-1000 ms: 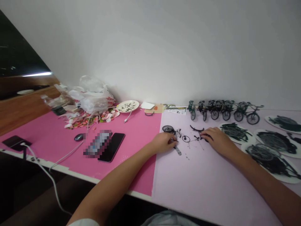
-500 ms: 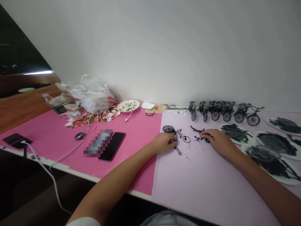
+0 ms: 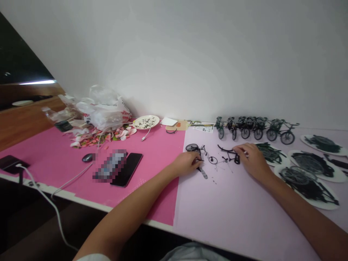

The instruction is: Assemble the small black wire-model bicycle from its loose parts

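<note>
My left hand (image 3: 187,163) is closed, its fingertips pinching a partly built miniature bicycle (image 3: 192,147); the fingers hide part of it. A dark strip (image 3: 203,173) sticks out below those fingertips. To the right, my right hand (image 3: 251,159) has thumb and forefinger at the end of a black miniature bicycle frame piece (image 3: 230,151) on the table. The small contact point is hard to make out. Between the hands lie a small ring-shaped part (image 3: 212,160) and several thin rods (image 3: 225,159). Tiny bits (image 3: 214,180) lie nearer the table's front.
Finished miniature bicycles (image 3: 258,132) stand in a row by the wall. White plates of black parts (image 3: 337,206) are at the right. On the pink side are a phone (image 3: 127,170), a mouse (image 3: 88,157), a plate of small parts (image 3: 156,123), petals and plastic bags (image 3: 108,108).
My right hand has slid slightly upward along the black frame piece, uncovering more of it. My left hand stays at the miniature bicycle. The whole view has shifted a little.
</note>
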The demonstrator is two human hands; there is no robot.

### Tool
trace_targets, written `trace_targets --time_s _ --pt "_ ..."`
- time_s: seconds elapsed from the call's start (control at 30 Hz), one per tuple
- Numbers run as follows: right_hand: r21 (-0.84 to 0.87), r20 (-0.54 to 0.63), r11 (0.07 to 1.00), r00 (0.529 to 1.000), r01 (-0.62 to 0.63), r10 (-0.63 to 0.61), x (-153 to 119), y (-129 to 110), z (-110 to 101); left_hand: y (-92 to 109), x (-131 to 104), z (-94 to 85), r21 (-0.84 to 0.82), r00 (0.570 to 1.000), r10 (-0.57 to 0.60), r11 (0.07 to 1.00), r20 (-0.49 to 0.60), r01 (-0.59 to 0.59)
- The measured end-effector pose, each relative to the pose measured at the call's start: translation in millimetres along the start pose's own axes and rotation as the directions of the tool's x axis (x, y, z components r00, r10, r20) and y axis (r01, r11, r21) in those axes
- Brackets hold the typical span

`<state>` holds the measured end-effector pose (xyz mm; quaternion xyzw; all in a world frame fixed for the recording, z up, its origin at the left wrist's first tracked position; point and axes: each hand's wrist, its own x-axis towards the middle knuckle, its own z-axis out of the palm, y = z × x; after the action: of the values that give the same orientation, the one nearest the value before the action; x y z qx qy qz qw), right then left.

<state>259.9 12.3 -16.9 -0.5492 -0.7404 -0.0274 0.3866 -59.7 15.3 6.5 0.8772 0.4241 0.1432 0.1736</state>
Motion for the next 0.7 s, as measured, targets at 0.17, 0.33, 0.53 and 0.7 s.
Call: trace_targets --time_s 0.17,0.33,0.53,0.7 --pt "0.055 -0.139 0.998 0.99 -0.027 0.035 1.2 -11.2 -6.8 -2.4 -0.1 -1.5 0.01 1.0 -0.012 1.0 -0.02 0.012" --pt "0.084 -0.149 0.996 0.988 -0.027 0.04 1.0 -12.6 -6.1 -3.0 -0.1 -2.1 0.013 0.999 -0.01 1.0 -0.045 0.011" --pt "0.123 -0.081 0.992 0.996 0.043 -0.033 -0.8 -5.3 2.8 -5.4 0.5 -0.7 -0.008 0.995 -0.009 1.0 -0.097 0.008" --pt "0.179 0.044 0.983 0.998 0.035 -0.044 -4.3 -5.6 7.2 -6.3 0.7 -0.4 -0.03 0.992 -0.019 0.999 -0.124 0.015"
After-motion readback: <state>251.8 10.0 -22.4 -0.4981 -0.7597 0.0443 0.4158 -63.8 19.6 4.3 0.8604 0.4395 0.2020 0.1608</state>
